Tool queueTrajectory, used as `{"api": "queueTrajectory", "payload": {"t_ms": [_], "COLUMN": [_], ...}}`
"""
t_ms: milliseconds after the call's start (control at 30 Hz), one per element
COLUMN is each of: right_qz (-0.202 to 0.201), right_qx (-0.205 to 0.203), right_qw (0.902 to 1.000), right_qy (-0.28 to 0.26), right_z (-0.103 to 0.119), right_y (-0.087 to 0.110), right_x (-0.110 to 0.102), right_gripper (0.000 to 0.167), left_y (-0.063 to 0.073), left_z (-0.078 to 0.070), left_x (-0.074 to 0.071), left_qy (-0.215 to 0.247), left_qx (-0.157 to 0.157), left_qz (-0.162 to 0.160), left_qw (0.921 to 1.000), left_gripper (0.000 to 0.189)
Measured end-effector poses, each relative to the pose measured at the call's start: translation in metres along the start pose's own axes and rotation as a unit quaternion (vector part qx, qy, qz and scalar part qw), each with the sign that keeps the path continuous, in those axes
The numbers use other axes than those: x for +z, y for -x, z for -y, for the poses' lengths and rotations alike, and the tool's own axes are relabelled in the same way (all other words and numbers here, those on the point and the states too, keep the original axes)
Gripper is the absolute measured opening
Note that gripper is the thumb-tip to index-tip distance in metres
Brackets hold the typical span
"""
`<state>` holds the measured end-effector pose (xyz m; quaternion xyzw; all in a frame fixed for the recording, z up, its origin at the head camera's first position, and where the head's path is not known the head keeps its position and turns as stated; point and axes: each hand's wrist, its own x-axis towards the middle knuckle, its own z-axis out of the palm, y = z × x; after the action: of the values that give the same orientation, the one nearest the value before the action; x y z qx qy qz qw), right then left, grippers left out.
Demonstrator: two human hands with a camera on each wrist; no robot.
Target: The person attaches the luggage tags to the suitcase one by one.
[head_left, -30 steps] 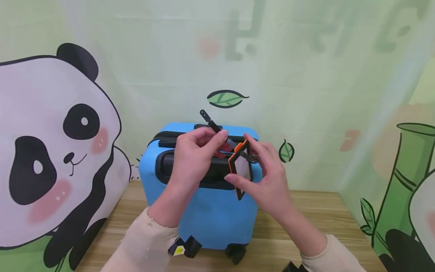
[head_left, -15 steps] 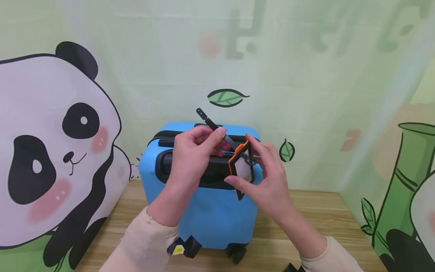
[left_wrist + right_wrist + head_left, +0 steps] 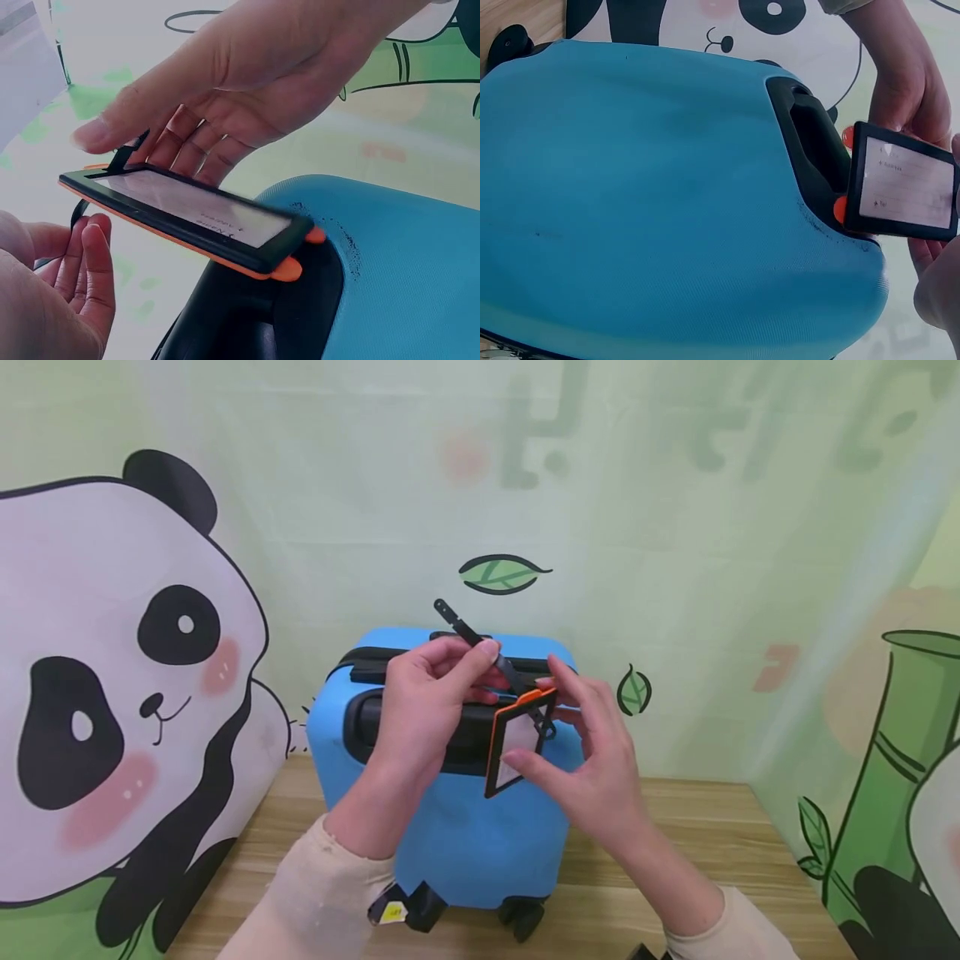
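Note:
A luggage tag [image 3: 519, 742], framed in black with an orange edge and a white card, hangs in front of the suitcase handle [image 3: 367, 727]. Its black strap [image 3: 459, 627] slants up to the left, and my left hand [image 3: 423, 697] pinches it between thumb and fingers. My right hand [image 3: 596, 752] holds the tag, thumb over the card side and fingers toward its upper right edge. Printed lines show on the card [image 3: 907, 184] in the right wrist view. A small black strap end [image 3: 126, 154] stands by the right thumb in the left wrist view.
Behind the hands, a blue suitcase [image 3: 480, 835] stands upright on a wood-grain surface [image 3: 637, 877]. A printed backdrop [image 3: 360, 502] with a panda and bamboo rises behind. A black item with a yellow label [image 3: 405, 908] is by the left sleeve.
The tag has swung leftward and turned its card side more toward the head camera. The left hand keeps its pinch on the strap and barely moves.

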<state>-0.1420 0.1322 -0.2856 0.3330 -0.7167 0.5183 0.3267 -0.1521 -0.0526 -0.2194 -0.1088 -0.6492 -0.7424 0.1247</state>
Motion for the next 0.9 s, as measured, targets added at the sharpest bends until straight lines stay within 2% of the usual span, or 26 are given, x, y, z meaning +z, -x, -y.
{"api": "queueTrajectory", "payload": {"t_ms": [133,233,467,700,900], "right_qz": [0.007,0.014,-0.01,-0.023,-0.033], "right_qx": [-0.018,-0.035,-0.131,-0.166,-0.192], "right_qw": [0.9998,0.9989,0.9863,0.979,0.9722], "right_qy": [0.004,0.028,0.1,0.117,0.13], "right_z": [-0.001,-0.002,-0.012,-0.009,-0.005], "right_y": [-0.001,-0.002,-0.009,-0.018,-0.024], "right_x": [-0.002,-0.006,-0.016,-0.02,-0.021], "right_gripper": [0.09,0.091,0.076,0.058,0.051], "left_y": [0.0,-0.001,0.0,0.0,-0.001], "left_z": [-0.001,0.0,-0.001,-0.001,0.0], "left_x": [-0.001,-0.001,0.0,-0.002,-0.004], "left_qy": [0.005,0.009,0.003,0.007,0.002], "left_qx": [-0.004,-0.008,-0.016,-0.013,-0.012], "left_qz": [0.001,0.003,0.003,0.003,0.003], "left_qw": [1.0,0.9999,0.9999,0.9999,0.9999], "left_gripper": [0.021,0.021,0.02,0.021,0.02]}}
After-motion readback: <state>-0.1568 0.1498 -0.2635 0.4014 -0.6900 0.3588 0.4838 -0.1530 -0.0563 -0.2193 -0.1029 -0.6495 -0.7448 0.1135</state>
